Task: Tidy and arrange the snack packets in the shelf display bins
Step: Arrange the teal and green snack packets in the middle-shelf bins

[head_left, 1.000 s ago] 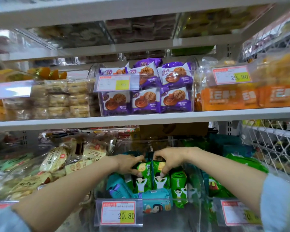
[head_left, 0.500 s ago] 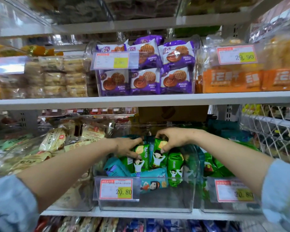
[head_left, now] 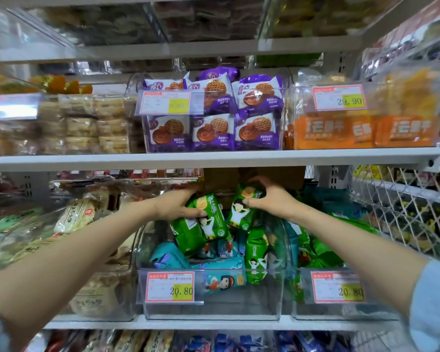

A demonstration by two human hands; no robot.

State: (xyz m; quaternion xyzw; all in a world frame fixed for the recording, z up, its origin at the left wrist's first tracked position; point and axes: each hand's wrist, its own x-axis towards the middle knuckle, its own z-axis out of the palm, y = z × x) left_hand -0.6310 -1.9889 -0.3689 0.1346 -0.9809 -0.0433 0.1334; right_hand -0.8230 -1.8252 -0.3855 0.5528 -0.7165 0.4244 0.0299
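Observation:
A clear plastic bin (head_left: 272,304) on the middle shelf holds green and teal snack packets. My left hand (head_left: 174,205) grips two green packets (head_left: 203,224) by their tops, lifted above the pile. My right hand (head_left: 271,199) pinches another green packet (head_left: 241,212) at its upper end, held beside the left ones. Below them lie a teal packet (head_left: 225,278) against the bin's front and an upright green packet (head_left: 257,255).
A 20.80 price tag (head_left: 170,287) hangs on the bin's front. A neighbouring bin (head_left: 341,308) of green packets stands to the right, a bin of pale biscuit packs (head_left: 97,298) to the left. The upper shelf (head_left: 214,158) carries purple cookie packets (head_left: 214,130). A wire mesh rack (head_left: 404,212) closes the right side.
Both hands have risen out of the bin, lifting green packets clear of the pile. The view has tilted down, so the lower shelf edge shows.

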